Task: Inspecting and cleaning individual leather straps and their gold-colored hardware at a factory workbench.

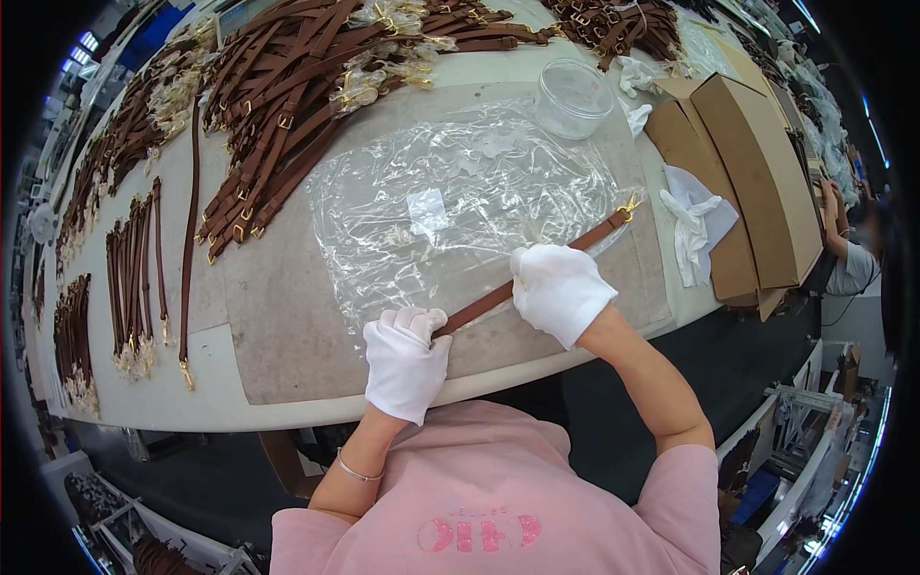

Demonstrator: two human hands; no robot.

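Note:
A brown leather strap [483, 307] runs slantwise before me over a clear plastic bag [388, 180], with a gold snap hook [630, 207] at its far right end. My left hand [407, 352], in a white glove, is closed on the strap's near left end. My right hand [557, 291], also gloved in white, grips the strap further along, short of the hook. Both hands hide the parts of the strap under their fingers. A small white square [427, 211] lies on or in the bag.
Piles of brown straps with gold buckles [273, 108] cover the back and left. Shorter straps [129, 273] lie in rows at left. A round clear tub [573, 99], white gloves [686, 230] and an open cardboard box [755, 187] stand or lie right. Another person [852, 259] is at far right.

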